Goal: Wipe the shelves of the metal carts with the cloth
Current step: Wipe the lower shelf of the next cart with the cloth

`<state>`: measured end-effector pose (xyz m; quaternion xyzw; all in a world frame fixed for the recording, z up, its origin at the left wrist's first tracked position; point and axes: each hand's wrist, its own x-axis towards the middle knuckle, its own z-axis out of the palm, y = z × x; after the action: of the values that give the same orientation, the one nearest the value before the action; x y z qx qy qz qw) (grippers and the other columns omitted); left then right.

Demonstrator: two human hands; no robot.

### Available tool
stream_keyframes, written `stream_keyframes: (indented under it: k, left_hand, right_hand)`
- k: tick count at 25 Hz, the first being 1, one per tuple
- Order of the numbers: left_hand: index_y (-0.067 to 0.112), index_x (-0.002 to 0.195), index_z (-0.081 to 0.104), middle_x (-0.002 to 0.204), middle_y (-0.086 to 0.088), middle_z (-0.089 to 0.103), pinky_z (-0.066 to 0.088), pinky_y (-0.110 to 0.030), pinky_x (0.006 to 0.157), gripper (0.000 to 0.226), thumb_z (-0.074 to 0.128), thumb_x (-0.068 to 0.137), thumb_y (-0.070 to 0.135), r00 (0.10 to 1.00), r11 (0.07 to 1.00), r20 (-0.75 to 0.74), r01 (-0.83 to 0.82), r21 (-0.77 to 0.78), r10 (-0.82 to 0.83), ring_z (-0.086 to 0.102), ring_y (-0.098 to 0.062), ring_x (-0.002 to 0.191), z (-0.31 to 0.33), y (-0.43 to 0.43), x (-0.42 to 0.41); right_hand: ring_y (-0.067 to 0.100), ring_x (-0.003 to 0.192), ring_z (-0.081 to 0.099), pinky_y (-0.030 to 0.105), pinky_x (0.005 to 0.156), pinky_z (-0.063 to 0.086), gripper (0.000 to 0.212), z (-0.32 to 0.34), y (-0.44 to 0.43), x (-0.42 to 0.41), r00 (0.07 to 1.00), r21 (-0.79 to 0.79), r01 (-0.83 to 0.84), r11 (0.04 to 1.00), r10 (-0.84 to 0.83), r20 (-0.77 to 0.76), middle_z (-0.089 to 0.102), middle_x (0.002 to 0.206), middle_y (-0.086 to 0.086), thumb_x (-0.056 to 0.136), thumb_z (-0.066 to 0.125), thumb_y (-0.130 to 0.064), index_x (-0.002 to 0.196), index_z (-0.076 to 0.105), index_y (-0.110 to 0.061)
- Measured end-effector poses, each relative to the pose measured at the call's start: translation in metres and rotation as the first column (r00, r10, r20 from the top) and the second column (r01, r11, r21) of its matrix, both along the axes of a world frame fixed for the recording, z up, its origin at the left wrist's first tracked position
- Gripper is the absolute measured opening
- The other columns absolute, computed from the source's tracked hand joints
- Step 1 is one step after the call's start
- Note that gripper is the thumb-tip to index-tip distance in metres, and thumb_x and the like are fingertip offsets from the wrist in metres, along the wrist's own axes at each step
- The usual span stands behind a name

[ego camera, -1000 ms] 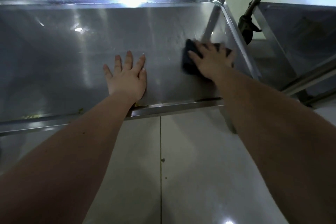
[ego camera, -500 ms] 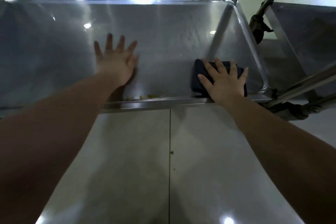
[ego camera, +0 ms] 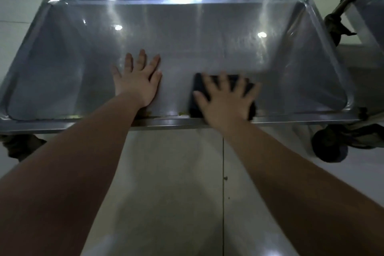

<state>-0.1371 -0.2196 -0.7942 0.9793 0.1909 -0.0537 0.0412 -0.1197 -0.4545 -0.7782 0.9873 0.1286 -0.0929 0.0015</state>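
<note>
Nearest, a pale tiled floor [ego camera: 176,193] is being crossed by both bare forearms, which are being reached over the near rim of the metal cart's lower shelf [ego camera: 83,124]. Just past that rim, the left hand [ego camera: 138,81] is being laid flat on bare steel, its fingers [ego camera: 142,58] straight, spread and holding nothing. By judgement, the cart, which stands on a caster [ego camera: 328,147], is being steadied against rolling.

Right of those fingers and a little apart, a dark folded cloth [ego camera: 197,84] is being pressed to the shelf under the right hand [ego camera: 224,102]. This hand's fingers [ego camera: 223,81] are being splayed wide across the cloth, not curled round it, probably so that pressure is being spread over the whole pad. The cloth is being blurred by motion; its longer side seems to be lying along the near rim, one short end pointing toward the left fingers. Yellowish crumbs [ego camera: 182,113] are being shown against the rim between the hands.

Beyond both sets of fingers, the shelf's far half is being lit by glare.
</note>
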Motion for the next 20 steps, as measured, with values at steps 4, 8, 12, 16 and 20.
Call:
stream_keyframes:
  k: [4, 8, 12, 16, 20]
  left_hand:
    - [0.052, 0.15, 0.001, 0.164, 0.01, -0.004, -0.007, -0.062, 0.113, 0.053, 0.011, 0.099, 0.057, 1.0, 1.0, 0.005, 0.017, -0.012, -0.017, -0.006, -0.026, 0.15, -0.003, 0.004, 0.002]
    - [0.052, 0.15, 0.004, 0.164, 0.01, -0.003, -0.008, -0.061, 0.113, 0.053, 0.012, 0.098, 0.058, 1.0, 1.0, 0.027, 0.009, -0.028, -0.008, -0.006, -0.026, 0.15, -0.005, 0.005, -0.001]
    - [0.05, 0.151, 0.003, 0.164, 0.008, -0.002, -0.008, -0.063, 0.112, 0.054, 0.011, 0.099, 0.057, 1.0, 1.0, 0.02, 0.01, -0.014, -0.01, -0.005, -0.029, 0.15, -0.002, -0.002, 0.001]
    - [0.049, 0.152, 0.003, 0.164, 0.008, -0.002, -0.005, -0.063, 0.114, 0.053, 0.011, 0.1, 0.055, 1.0, 1.0, 0.025, 0.011, -0.022, -0.01, -0.006, -0.028, 0.15, -0.002, -0.001, 0.0]
    - [0.048, 0.152, 0.006, 0.164, 0.008, 0.0, -0.004, -0.061, 0.114, 0.053, 0.011, 0.1, 0.053, 0.999, 0.999, 0.033, 0.016, -0.041, -0.015, -0.003, -0.026, 0.15, 0.002, 0.003, -0.005]
  right_hand:
    - [0.044, 0.146, -0.007, 0.071, 0.101, -0.019, 0.063, -0.001, 0.022, -0.004, 0.973, 0.016, -0.232, 0.973, 0.232, 0.011, -0.002, 0.164, -0.01, 0.087, 0.004, -0.076, 0.146, -0.007, -0.056]
    - [0.04, 0.148, 0.001, 0.069, 0.111, -0.005, 0.061, 0.005, -0.101, 0.046, 0.993, -0.021, 0.102, 0.995, -0.101, 0.055, 0.008, 0.164, -0.011, 0.09, 0.011, -0.075, 0.147, 0.002, -0.057]
    - [0.043, 0.147, -0.005, 0.072, 0.108, -0.006, 0.064, 0.017, -0.112, 0.047, 0.911, -0.031, 0.411, 0.911, -0.412, -0.026, 0.002, 0.164, -0.008, 0.09, 0.006, -0.075, 0.149, -0.001, -0.053]
    - [0.046, 0.146, -0.009, 0.071, 0.103, -0.017, 0.064, 0.0, 0.03, -0.012, 0.996, 0.021, -0.073, 0.997, 0.074, -0.043, -0.002, 0.164, -0.005, 0.09, 0.007, -0.074, 0.149, -0.004, -0.052]
    - [0.042, 0.147, -0.003, 0.066, 0.108, -0.013, 0.062, 0.006, 0.018, 0.001, 0.98, 0.002, -0.198, 0.98, 0.198, 0.008, 0.002, 0.164, -0.01, 0.089, 0.011, -0.077, 0.147, 0.0, -0.057]
